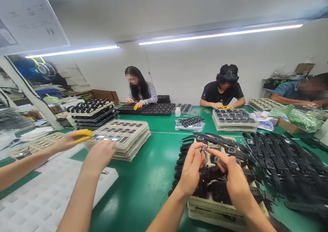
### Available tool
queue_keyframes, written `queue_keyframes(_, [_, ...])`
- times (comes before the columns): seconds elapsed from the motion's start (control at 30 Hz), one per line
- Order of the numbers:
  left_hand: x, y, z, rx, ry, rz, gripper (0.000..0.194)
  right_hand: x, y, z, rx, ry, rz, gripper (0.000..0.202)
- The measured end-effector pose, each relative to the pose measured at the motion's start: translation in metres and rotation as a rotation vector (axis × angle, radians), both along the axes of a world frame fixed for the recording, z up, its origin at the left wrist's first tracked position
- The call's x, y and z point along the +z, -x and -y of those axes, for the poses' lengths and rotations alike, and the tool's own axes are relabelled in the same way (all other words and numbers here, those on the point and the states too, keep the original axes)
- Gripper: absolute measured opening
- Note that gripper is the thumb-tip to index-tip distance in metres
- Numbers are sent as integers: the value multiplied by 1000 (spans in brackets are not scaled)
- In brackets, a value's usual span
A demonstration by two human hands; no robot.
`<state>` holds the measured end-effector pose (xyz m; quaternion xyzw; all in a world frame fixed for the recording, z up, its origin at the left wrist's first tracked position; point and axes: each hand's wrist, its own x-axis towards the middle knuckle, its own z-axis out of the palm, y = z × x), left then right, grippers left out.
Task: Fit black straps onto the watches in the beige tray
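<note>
My left hand (192, 167) is raised over a stack of beige trays (215, 209) filled with black watches (219, 191). Its thumb and fingers pinch a small metallic part (203, 149), too small to identify. My right hand (232, 174) is beside it, index finger stretched toward that part and touching or nearly touching it. The other right fingers curl around a dark object (222, 164), partly hidden by the hand. Black watch straps hang over the tray's left and right edges.
Many strapped watches (279, 156) lie at the right. At left, another person's hands (99, 155) with yellow finger covers work by a tray stack (135, 139) and white foam (33, 204). Three people sit across the green table (143, 187). Another tray stack (234, 122) stands farther back.
</note>
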<state>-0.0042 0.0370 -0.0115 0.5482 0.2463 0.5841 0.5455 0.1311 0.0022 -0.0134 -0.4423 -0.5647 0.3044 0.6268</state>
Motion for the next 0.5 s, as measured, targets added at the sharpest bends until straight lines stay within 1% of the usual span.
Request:
queue_keyframes(0.03, [0, -1, 0, -7, 6, 6, 53, 1, 2, 1, -9, 4, 30, 58])
queue_keyframes(0.1, [0, -3, 3, 9, 3, -56, 56, 0, 6, 1, -5, 8, 55, 52])
queue_keyframes(0.2, [-2, -5, 7, 19, -31, -120, 56, -5, 10, -2, -14, 10, -30, 53])
queue_keyframes(0.3, [-7, -7, 9, -25, -72, -73, 51, -9, 12, -6, -17, 41, -123, 57])
queue_keyframes(0.4, [-9, -9, 9, -63, -91, -18, 46, -7, 14, -6, -9, 70, -189, 58])
queue_keyframes(0.5, [-8, -9, 10, -91, -141, -51, 40, -3, 17, -4, -20, 72, -247, 58])
